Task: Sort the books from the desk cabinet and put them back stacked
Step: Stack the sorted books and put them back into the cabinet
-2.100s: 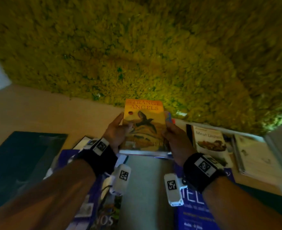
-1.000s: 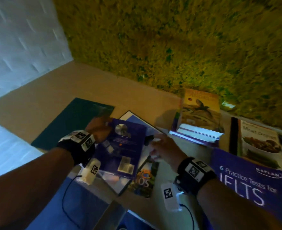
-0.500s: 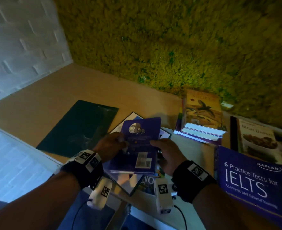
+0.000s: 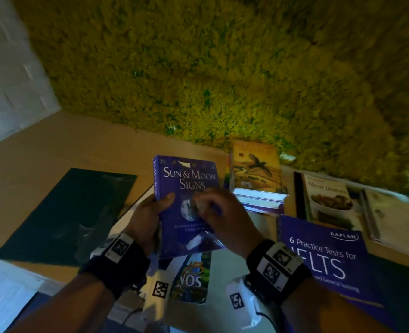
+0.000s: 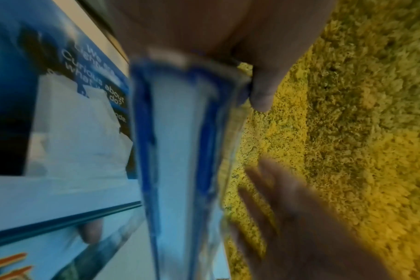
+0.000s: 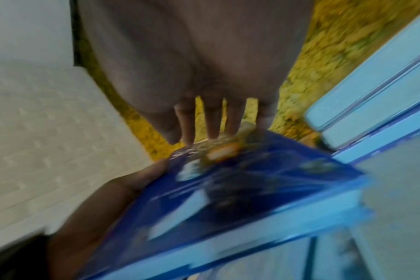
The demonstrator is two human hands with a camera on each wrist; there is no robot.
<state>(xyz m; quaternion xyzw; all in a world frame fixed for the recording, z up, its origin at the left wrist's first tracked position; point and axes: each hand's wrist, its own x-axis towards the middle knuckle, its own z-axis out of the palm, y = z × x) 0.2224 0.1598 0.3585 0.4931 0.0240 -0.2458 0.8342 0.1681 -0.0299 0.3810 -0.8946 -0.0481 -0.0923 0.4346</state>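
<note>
A purple book titled Sun & Moon Signs [image 4: 186,188] is held up over the desk, front cover facing me. My left hand [image 4: 148,212] grips its spine edge, thumb on the cover. My right hand [image 4: 220,212] hovers over the cover with fingers straight and spread, blurred by motion; the right wrist view shows its fingers [image 6: 211,121] just above the book [image 6: 228,199]. In the left wrist view the book's page edge [image 5: 178,151] runs down the middle. A stack topped by an orange bird-cover book [image 4: 256,169] stands behind.
On the wooden desk [image 4: 54,152] lie a dark green mat [image 4: 61,212], a purple IELTS book [image 4: 323,260], a Meat Dishes cookbook [image 4: 328,200], a pale book [image 4: 395,217] and more books under my hands [image 4: 194,280]. A yellow-green moss wall [image 4: 222,80] backs the desk.
The orange book was set on the stack. I picked up the purple book, which showed its back cover half a second ago; now its front cover faces me and the right hand has let go.
</note>
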